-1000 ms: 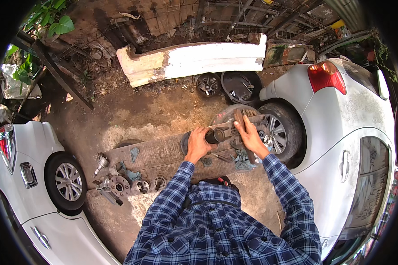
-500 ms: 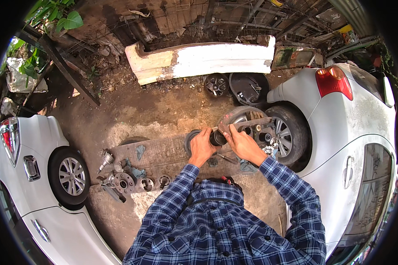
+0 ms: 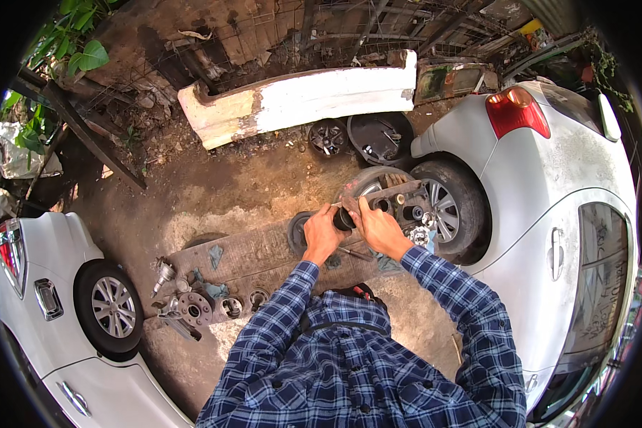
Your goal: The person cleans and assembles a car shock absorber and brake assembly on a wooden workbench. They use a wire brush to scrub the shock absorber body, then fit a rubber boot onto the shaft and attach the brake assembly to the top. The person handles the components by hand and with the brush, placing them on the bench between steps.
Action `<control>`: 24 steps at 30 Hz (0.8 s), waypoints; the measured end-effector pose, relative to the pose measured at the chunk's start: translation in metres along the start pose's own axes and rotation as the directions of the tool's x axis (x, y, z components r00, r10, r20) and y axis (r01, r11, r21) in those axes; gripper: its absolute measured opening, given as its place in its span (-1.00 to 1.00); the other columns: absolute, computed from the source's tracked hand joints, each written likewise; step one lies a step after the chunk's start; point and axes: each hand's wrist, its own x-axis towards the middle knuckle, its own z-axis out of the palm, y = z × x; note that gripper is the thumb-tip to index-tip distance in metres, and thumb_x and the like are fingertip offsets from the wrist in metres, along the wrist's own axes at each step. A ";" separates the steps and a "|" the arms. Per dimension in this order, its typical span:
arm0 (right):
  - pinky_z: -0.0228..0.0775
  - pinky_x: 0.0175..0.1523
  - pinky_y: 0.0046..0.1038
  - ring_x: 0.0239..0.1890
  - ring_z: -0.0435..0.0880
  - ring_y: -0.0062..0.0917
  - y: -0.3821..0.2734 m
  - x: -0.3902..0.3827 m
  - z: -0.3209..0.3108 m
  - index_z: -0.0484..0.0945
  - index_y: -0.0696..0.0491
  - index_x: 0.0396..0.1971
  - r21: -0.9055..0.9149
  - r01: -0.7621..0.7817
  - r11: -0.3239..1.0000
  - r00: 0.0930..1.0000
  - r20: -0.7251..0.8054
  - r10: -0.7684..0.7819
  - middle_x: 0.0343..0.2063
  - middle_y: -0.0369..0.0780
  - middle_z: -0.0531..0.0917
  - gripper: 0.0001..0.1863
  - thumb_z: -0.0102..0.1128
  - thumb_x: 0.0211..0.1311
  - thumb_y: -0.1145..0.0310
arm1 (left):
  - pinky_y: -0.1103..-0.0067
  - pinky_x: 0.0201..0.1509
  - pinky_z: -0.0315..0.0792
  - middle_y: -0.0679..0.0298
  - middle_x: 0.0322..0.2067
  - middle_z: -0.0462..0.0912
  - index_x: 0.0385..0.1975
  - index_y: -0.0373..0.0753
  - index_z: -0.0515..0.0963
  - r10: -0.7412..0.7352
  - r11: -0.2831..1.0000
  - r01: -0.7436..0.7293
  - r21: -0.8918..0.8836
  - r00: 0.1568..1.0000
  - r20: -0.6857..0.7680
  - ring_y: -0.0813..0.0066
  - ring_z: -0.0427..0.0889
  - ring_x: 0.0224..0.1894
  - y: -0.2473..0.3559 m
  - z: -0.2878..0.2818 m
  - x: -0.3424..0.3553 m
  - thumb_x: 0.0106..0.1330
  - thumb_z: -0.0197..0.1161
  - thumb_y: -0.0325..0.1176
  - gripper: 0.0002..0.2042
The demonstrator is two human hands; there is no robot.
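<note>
"Right hand [image 3: 379, 230] had swung in toward nine o'clock since a second earlier, from apart to close beside the left hand [image 3: 322, 235], hadn't it?"

"Yes, and the brown piece [image 3: 351, 204] came across with it, up to the black cylindrical part [image 3: 344, 220]."

"How were the hands set?"

"The left was wrapped round the black cylindrical part. The right pinched the brown piece at the cylinder's upper end; that piece was too small to tell what it was made of."

"And where exactly was the cylinder?"

"Between the two hands, held over the plank bench [image 3: 264, 250]. With it as the clock's centre, a dark cup-shaped part [image 3: 412, 212] sat at three and a blue-grey rag [image 3: 386, 264] between four and five."

"What about eight o'clock?"

"Along the bench's near edge, a drilled hub disc [image 3: 195, 301] lay there, with two metal rings [image 3: 231, 307] just beside it. Farther out on that line stood a silver car's wheel [image 3: 113, 307]."

"Beyond the bench?"

"A patchy white car bumper [image 3: 299, 103] stretched between eleven and twelve. A wide black pan [image 3: 380, 139] was at one, with loose parts in it, and another car's wheel [image 3: 446, 210] at three."
</note>
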 end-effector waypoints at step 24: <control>0.46 -0.42 0.03 -0.47 0.62 0.15 -0.024 0.022 0.016 0.24 0.23 -0.08 0.102 -0.040 0.994 0.998 0.056 0.035 -0.57 0.17 0.61 -0.57 -0.14 0.52 0.07 | 0.26 -0.14 0.55 0.06 -0.15 0.67 -0.20 -0.21 0.69 -0.134 0.991 0.129 -0.039 0.977 -0.165 -0.01 0.68 -0.20 -0.010 -0.022 -0.001 -0.22 0.58 -0.23 -0.52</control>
